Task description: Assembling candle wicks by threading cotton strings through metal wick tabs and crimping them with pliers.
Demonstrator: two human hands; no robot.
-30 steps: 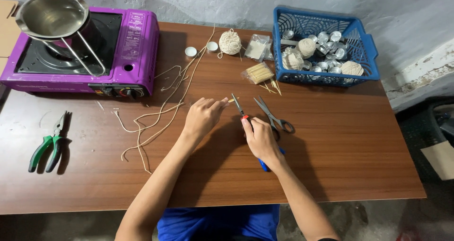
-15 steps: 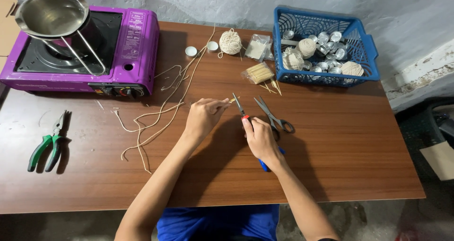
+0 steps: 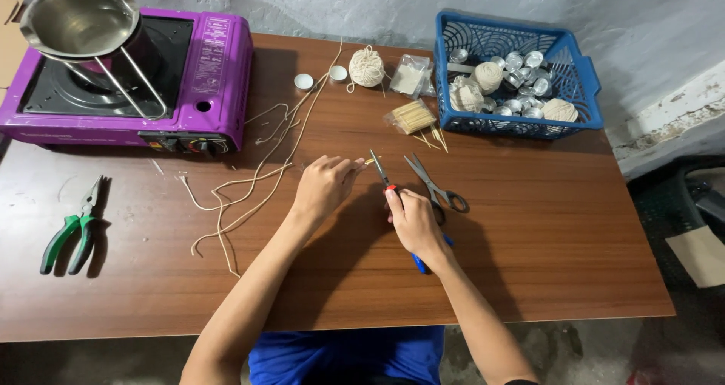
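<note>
My left hand [image 3: 326, 185] pinches a short thin wooden stick [image 3: 371, 159] near the middle of the brown table [image 3: 529, 264], holding it level toward the right. My right hand [image 3: 414, 220] grips a blue-handled cutting tool [image 3: 381, 170] whose narrow jaws point up at the stick's end. A pair of grey scissors [image 3: 434, 185] lies shut just right of my right hand. Loose cream strings [image 3: 249, 181] trail across the table left of my left hand.
A purple gas stove [image 3: 128, 83] with a steel pot [image 3: 79, 22] stands at the back left. Green pliers [image 3: 72, 230] lie at the left edge. A blue basket [image 3: 581, 90] of string balls and metal cups, a stick bundle [image 3: 411, 117] and a string ball [image 3: 367, 66] sit behind.
Both hands stay where they were; my left hand's fingers have shifted slightly on the stick.
</note>
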